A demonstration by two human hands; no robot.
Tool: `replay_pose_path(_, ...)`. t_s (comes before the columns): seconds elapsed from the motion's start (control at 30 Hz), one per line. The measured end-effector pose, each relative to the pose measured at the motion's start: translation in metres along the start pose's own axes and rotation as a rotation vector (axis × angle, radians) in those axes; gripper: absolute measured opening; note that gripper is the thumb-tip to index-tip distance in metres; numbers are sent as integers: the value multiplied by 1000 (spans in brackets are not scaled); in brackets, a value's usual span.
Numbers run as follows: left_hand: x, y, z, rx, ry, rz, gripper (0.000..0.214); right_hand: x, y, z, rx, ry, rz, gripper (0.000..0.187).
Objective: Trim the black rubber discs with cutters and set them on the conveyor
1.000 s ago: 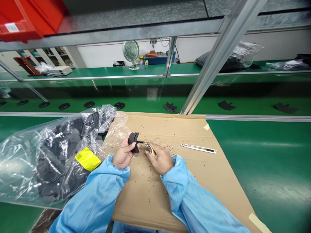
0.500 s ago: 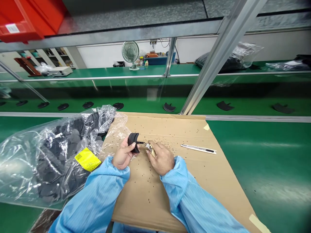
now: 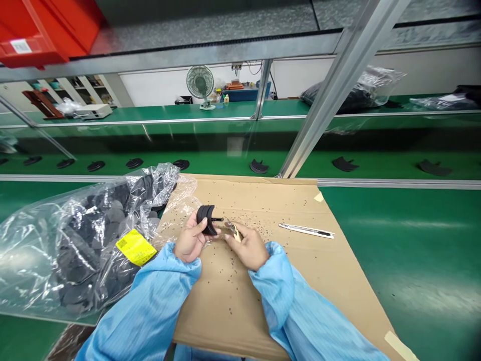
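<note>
My left hand (image 3: pixel 191 239) grips a curved black plastic part (image 3: pixel 206 219) whose thin stem points right. In my right hand (image 3: pixel 250 246) is a pair of cutting pliers (image 3: pixel 234 230) with pale handles. The pliers' jaws sit just right of the stem's tip, apart from it. Both hands are over a brown cardboard sheet (image 3: pixel 300 291) strewn with small black bits. A utility knife (image 3: pixel 306 230) lies on the cardboard, to the right of my right hand.
A clear plastic bag (image 3: pixel 93 245) full of black parts lies at the left, with a yellow label (image 3: pixel 136 247). Behind the cardboard runs a green conveyor belt (image 3: pixel 225 163) carrying spaced black parts (image 3: pixel 259 166). A slanted metal post (image 3: pixel 338 95) rises at the right.
The pliers have come off the stem and moved slightly right with my right hand. Black parts on the belt have shifted a little to the left.
</note>
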State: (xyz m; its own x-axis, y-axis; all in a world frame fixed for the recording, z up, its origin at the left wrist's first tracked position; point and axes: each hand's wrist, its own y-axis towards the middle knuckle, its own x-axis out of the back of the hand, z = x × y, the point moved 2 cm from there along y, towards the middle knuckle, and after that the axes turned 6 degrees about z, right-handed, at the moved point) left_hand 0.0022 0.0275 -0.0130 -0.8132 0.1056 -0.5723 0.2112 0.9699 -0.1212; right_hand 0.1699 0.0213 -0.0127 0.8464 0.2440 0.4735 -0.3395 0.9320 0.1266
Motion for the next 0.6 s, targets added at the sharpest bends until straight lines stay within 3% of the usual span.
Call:
replay_pose_path(0.1, 2, 2, -2, -40, -20, -27, 51, 1, 1, -5, -84, 139, -16, 35)
replay_pose_path(0.2, 6, 5, -2, -48, -72, -55, 49, 0, 1, -6, -79, 148, -41, 38)
replay_pose_path(0.3, 9, 6, -3, -28, -155, -76, 38, 0, -1, 0, 16, 21, -38, 34)
replay_pose_path(0.4, 9, 5, -5, 20, -192, -64, 43, -2, -4, 7, 90, -121, 2, 29)
replay_pose_path(0.5, 11, 5, -6, 81, -199, -90, 44, -4, -6, 11, 135, -221, 35, 32)
replay_pose_path(0.6, 13, 7, -5, 134, -253, -118, 31, -7, -7, 13, 144, -321, 55, 38)
